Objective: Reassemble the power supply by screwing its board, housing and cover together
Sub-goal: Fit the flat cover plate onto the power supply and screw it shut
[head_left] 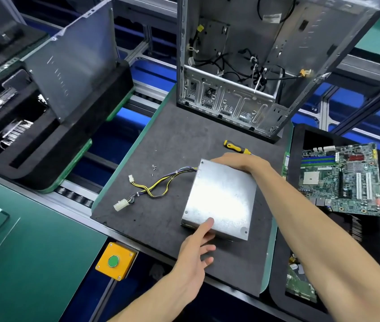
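Note:
The silver power supply (221, 196) lies flat on the dark foam mat (161, 145), its metal cover facing up. Its cable bundle (156, 189), yellow and black with white plugs, trails off to the left. My left hand (196, 249) reaches in from below, and its thumb presses on the near edge of the cover. My right hand (240, 162) rests over the far right corner of the box, fingers curled down round its edge. A yellow-and-black screwdriver (236, 147) lies just beyond my right hand. A few small screws (153, 168) lie loose on the mat, left of the box.
An open computer case (249, 66) stands at the back of the mat. A motherboard (342, 180) lies in a black tray on the right. Black foam trays with a leaning metal side panel (72, 66) sit at left. A yellow box with a green button (114, 261) is at the front edge.

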Motion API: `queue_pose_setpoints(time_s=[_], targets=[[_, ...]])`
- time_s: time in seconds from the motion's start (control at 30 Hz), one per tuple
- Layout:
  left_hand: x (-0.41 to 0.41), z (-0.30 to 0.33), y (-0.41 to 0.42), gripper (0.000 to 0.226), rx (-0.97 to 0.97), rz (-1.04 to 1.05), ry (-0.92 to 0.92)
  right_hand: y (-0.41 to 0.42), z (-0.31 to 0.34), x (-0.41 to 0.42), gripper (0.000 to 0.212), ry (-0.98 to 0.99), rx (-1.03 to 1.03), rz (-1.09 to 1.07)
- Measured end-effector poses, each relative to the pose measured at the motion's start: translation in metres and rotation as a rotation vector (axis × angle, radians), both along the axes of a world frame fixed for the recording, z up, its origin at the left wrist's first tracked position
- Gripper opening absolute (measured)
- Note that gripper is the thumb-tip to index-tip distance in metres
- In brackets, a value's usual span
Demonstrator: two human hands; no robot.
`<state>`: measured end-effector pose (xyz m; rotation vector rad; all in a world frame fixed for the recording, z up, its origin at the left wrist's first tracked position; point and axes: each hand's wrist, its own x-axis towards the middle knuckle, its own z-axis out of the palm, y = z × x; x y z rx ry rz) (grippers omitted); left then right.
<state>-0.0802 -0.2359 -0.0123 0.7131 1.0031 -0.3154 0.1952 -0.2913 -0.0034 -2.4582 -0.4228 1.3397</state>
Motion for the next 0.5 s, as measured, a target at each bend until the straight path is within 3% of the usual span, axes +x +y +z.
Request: queue_pose_setpoints(time_s=[0.13, 0.3, 0.4, 0.5], targets=[[0.001, -0.003, 0.008, 0.084, 0.115, -0.094, -0.006, 0.003, -0.007, -0.002, 0.065, -0.429, -0.07, 0.068], [0.002, -0.009, 0.015, 0.095, 0.223, -0.088, -0.022, -0.003, -0.013, -0.035, 0.068, -0.492, 0.08, -0.02], [0.001, -0.012, 0.013, 0.082, 0.344, -0.154, -0.022, -0.005, -0.018, -0.056, 0.06, -0.792, 0.163, -0.042], [-0.002, -0.014, 0.015, 0.064, 0.451, -0.226, -0.017, -0.005, -0.011, -0.058, 0.051, -0.894, 0.262, -0.145]])
